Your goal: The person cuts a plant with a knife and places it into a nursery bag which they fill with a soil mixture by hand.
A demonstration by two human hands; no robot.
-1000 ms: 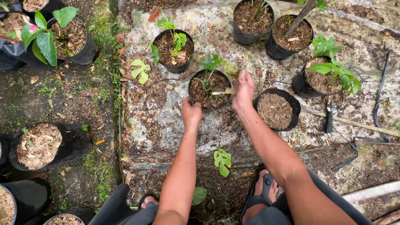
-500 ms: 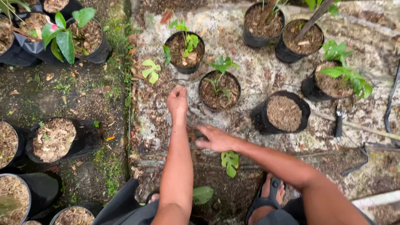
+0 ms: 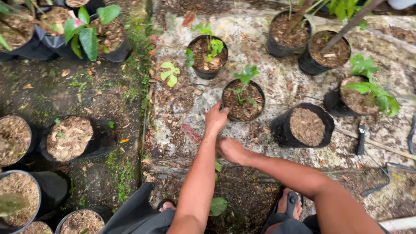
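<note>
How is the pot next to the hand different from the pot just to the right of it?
The pot by the left hand, the seedling pot, has small green plants growing in it; the bare pot shows only brown soil. The seedling pot stands upright with a round rim, while the bare pot leans, its black side showing. The left hand's fingers reach the seedling pot's rim; no hand is at the bare pot. Both are black, soil-filled, and sit on the ground.

Head camera, looking steeply down, close range.
</note>
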